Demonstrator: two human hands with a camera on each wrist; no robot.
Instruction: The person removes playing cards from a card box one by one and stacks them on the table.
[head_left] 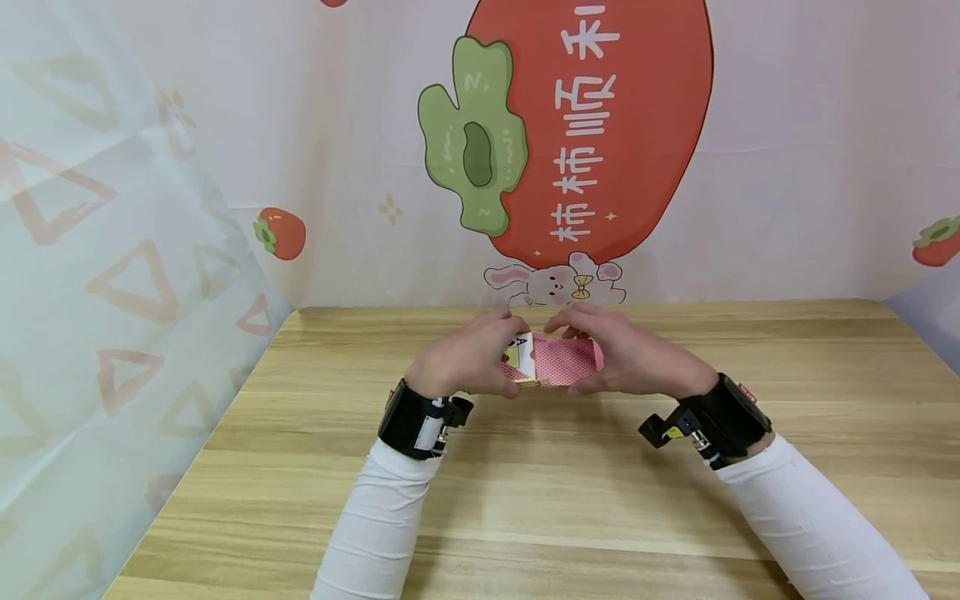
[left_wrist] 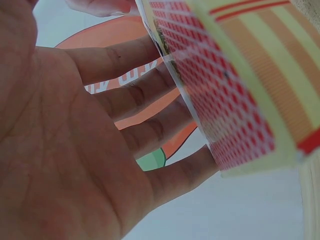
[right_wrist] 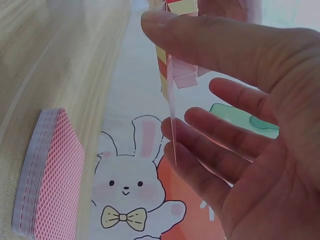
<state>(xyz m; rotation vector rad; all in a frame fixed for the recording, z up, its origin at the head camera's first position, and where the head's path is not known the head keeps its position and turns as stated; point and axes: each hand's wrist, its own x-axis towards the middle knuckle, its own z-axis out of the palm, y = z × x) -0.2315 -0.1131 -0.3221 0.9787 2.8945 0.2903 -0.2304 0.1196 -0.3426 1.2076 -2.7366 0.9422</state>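
Both hands hold a playing card box (head_left: 519,354) close over the table, one at each end. It has a red lattice pattern, a white panel marked A and yellow striped sides. My left hand (head_left: 472,354) grips the left end, thumb at the near edge and fingers along the far side. In the left wrist view, those fingers reach behind the box (left_wrist: 220,95). My right hand (head_left: 626,350) curves round the right end; its thumb (right_wrist: 210,40) and fingers (right_wrist: 200,165) lie either side of a thin flap (right_wrist: 173,120). Small folded tabs (right_wrist: 185,80) stick out at the box's end.
In the right wrist view, a deck of red-backed cards (right_wrist: 60,175) lies on the wooden table (head_left: 337,500). A printed curtain (head_left: 360,150) with a large persimmon and a rabbit hangs at the table's back edge. Another curtain (head_left: 135,292) borders the left side.
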